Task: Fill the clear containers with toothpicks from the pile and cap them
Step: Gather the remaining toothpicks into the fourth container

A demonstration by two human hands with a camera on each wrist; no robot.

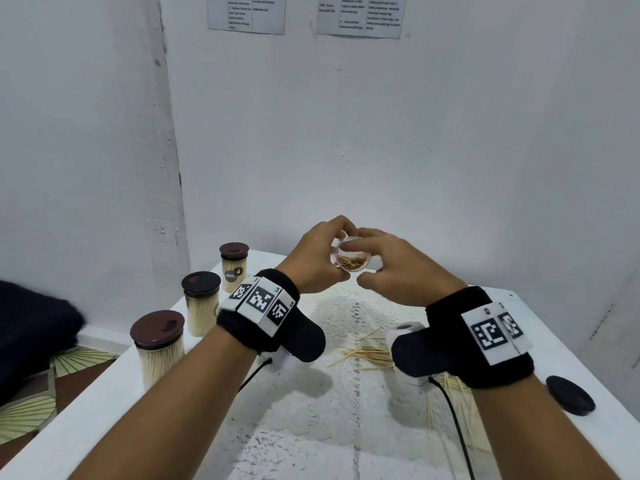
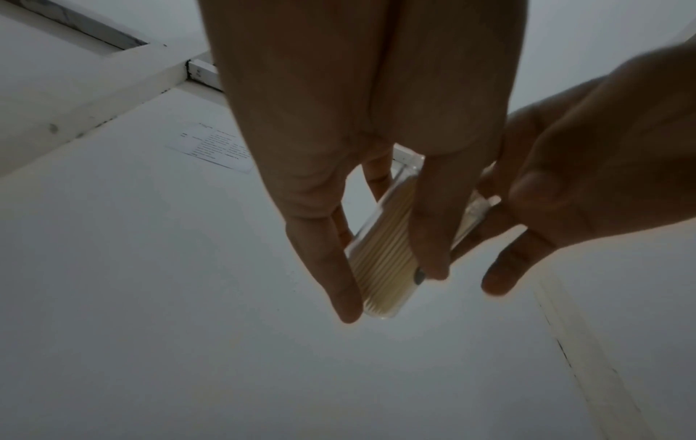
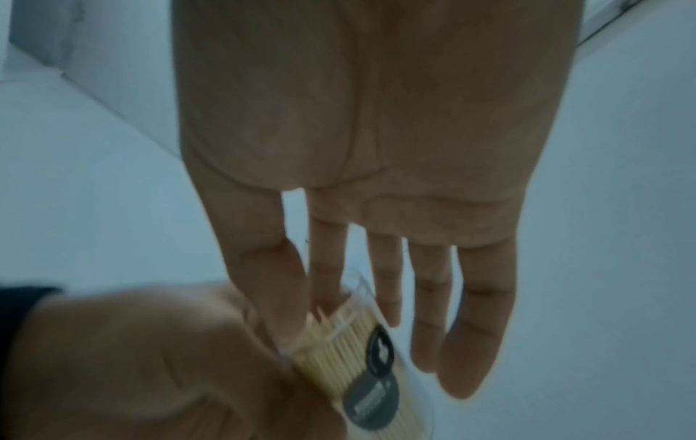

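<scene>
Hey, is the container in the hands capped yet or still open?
Still open: the held container shows bare toothpick tips at its mouth, and a dark lid lies on the table.

I count three capped containers [image 1: 202, 303] full of toothpicks standing on my bench [image 1: 104, 403], and a fourth, uncapped container [image 1: 351, 259]. One loose dark cap [image 1: 569, 394] lies there, beside one scattered pile of toothpicks [image 1: 372, 355]. Two printed sheets [image 1: 246, 12] hang on the wall.

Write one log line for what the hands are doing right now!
left hand: holds jar | right hand: fingers at jar mouth | jar: uncapped, toothpicks inside | capped jars: three
</scene>
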